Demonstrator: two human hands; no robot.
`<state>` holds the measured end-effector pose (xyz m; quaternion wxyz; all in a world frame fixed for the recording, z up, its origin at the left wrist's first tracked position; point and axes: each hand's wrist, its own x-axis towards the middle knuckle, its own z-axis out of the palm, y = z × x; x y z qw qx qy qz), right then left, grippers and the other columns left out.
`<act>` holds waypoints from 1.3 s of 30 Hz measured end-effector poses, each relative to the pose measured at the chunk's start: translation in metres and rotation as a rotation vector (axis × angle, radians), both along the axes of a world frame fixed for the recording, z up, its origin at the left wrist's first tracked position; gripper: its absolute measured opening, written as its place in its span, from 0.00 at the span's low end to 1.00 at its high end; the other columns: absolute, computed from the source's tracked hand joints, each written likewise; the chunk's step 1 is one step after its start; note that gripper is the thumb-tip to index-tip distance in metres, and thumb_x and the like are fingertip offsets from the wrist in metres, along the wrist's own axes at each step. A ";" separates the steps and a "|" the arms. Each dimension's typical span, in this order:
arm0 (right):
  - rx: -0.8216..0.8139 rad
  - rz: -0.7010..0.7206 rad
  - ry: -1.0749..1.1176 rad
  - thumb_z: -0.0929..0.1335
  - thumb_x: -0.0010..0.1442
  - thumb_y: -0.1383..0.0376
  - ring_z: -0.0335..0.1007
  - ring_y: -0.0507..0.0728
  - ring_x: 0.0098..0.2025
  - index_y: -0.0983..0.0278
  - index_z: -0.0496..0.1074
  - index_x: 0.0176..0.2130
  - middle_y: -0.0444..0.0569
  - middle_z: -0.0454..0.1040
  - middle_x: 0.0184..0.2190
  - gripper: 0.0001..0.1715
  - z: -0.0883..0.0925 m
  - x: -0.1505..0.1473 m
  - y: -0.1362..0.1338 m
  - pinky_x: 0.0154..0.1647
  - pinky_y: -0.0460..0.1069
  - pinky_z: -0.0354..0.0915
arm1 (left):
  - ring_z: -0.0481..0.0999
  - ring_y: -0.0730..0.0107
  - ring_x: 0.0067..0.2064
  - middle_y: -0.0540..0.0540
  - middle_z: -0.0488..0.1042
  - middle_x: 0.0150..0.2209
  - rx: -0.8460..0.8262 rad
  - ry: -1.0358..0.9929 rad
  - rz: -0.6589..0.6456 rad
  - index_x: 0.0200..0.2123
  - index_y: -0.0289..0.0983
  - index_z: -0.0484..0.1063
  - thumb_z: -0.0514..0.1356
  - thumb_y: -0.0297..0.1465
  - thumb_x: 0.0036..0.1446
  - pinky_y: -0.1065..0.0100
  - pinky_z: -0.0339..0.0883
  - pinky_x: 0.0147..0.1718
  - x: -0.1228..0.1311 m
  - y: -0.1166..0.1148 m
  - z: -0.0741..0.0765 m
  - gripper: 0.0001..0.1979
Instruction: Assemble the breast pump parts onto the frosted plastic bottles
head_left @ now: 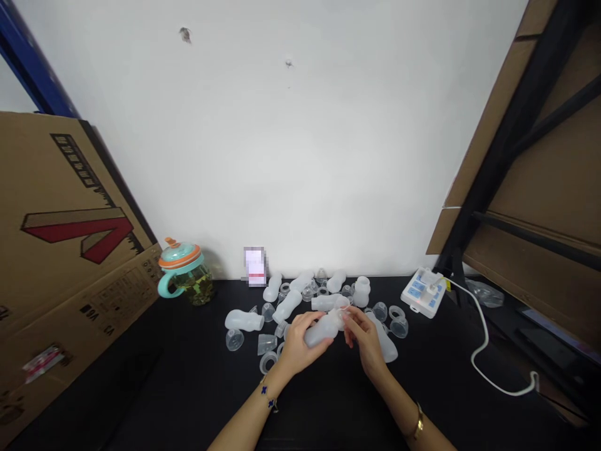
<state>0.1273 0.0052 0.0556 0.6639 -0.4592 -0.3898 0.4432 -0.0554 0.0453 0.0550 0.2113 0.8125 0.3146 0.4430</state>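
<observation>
My left hand (300, 343) is wrapped round the body of a frosted white baby bottle (322, 331), which tilts up to the right. At the bottle's top end the fingers of my right hand (365, 335) pinch a small clear part, partly hidden by the fingertips; its exact kind is unclear. Around both hands lie more frosted bottles, among them one bottle on its side (245, 320) to the left and an upright one (361, 292) behind. Clear domed caps (235, 339) and a screw ring (268, 362) are scattered between them.
A glass teapot with a turquoise lid (181, 254) stands at the back left beside a cardboard box (70, 238). A pixelated phone-like screen (255, 267) leans on the wall. To the right sit a power strip (422, 292) and its white cable (479, 326), near a black metal frame (498, 163).
</observation>
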 end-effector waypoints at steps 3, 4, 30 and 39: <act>-0.006 0.004 -0.004 0.75 0.52 0.48 0.57 0.49 0.17 0.65 0.76 0.42 0.39 0.64 0.18 0.26 0.000 0.000 0.000 0.15 0.44 0.51 | 0.77 0.59 0.44 0.43 0.78 0.48 -0.003 0.006 0.003 0.52 0.41 0.73 0.68 0.35 0.53 0.58 0.75 0.44 0.000 0.000 -0.001 0.22; -0.004 0.007 -0.005 0.75 0.52 0.49 0.57 0.48 0.17 0.65 0.76 0.41 0.39 0.64 0.18 0.25 0.001 0.000 0.000 0.16 0.44 0.51 | 0.77 0.60 0.44 0.43 0.78 0.48 -0.003 0.006 0.005 0.51 0.41 0.73 0.68 0.35 0.53 0.58 0.75 0.44 0.000 0.000 -0.001 0.21; -0.018 -0.048 -0.035 0.76 0.50 0.48 0.56 0.48 0.16 0.63 0.75 0.36 0.38 0.64 0.18 0.23 0.000 0.000 0.000 0.15 0.44 0.50 | 0.77 0.57 0.46 0.43 0.78 0.48 0.067 0.031 0.038 0.51 0.42 0.73 0.68 0.35 0.53 0.57 0.75 0.44 0.001 -0.001 -0.004 0.22; -0.011 -0.048 -0.051 0.75 0.51 0.48 0.55 0.48 0.16 0.63 0.74 0.35 0.37 0.62 0.15 0.22 0.001 0.000 0.000 0.16 0.44 0.50 | 0.78 0.55 0.46 0.43 0.79 0.48 0.091 0.050 0.060 0.51 0.42 0.73 0.68 0.36 0.53 0.55 0.75 0.44 0.001 -0.003 0.001 0.21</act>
